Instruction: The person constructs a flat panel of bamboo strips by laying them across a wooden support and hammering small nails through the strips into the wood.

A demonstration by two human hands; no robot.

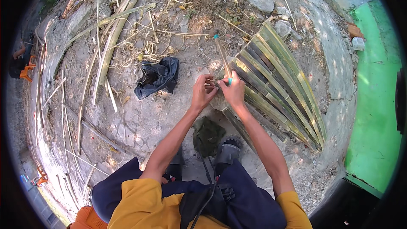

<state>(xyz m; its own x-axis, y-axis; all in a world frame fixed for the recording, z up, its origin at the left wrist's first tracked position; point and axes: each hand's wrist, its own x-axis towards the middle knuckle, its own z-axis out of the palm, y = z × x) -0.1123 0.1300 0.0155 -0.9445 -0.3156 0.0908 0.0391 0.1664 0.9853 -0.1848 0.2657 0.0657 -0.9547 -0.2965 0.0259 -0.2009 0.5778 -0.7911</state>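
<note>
My right hand is wrapped round the lower handle of a hammer, a wooden shaft with teal bands. Its dark head points away from me. Close beside it, my left hand is closed in a pinch, fingertips near the right thumb. Whatever is between those fingertips is too small to make out. To the right of both hands lies a fan of split bamboo slats, green and brown, laid side by side. Its near-left ends reach the right hand and are partly hidden by it.
A black plastic bag sits open to the left. Long bamboo strips and tangled thin shavings lie beyond it. A dark green cloth-like bundle rests between my boots. A green surface runs along the right, and orange chairs stand far left.
</note>
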